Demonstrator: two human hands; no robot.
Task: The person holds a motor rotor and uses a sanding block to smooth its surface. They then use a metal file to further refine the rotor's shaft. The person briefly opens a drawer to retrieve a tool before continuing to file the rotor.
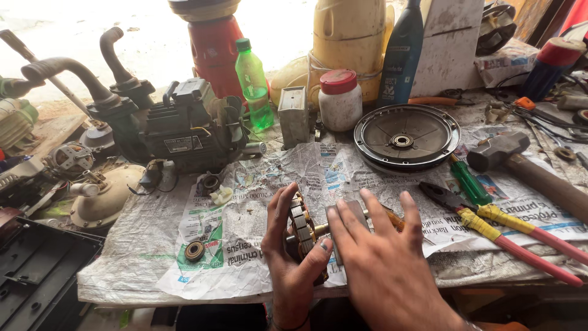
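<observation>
Currently left hand (pixel 293 245) closed around motor armature (pixel 302 228) at counter (pixel 122 270) front edge; right hand (pixel 383 251) open, fingers flat over its shaft end, pliers (pixel 490 224) just right.

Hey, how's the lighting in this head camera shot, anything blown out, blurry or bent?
Head view: the ground behind the bench at top left is overexposed to near white; the newspaper is evenly lit with soft shadows; both hands, left hand and right hand, and the motor rotor look sharp; the wide lens bows the bench edge at the borders.
</observation>
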